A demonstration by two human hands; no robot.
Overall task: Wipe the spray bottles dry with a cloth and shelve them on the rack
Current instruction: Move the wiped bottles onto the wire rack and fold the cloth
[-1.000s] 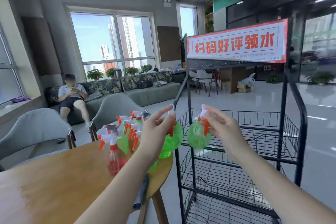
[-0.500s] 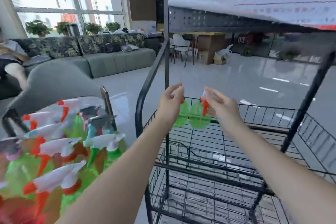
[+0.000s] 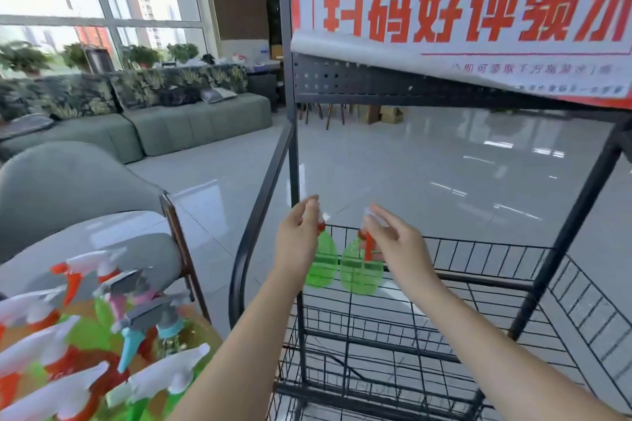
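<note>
Two round green spray bottles with white-and-red trigger heads hang over the top wire basket of the black rack [image 3: 478,280]. My left hand [image 3: 297,243] pinches the head of the left green bottle [image 3: 323,267]. My right hand [image 3: 396,246] pinches the head of the right green bottle [image 3: 359,270]. The two bottles hang side by side, almost touching, near the basket's left back corner. No cloth is in view.
Several more spray bottles [image 3: 85,345], green, red and one with a teal trigger, crowd the table at lower left. A grey chair [image 3: 68,188] stands behind them. A red-and-white banner [image 3: 461,10] covers the rack's top. Lower wire shelves [image 3: 376,369] sit beneath.
The view has moved closer to the rack. Both hands have carried the green bottles forward and down, from beside the table to over the top basket.
</note>
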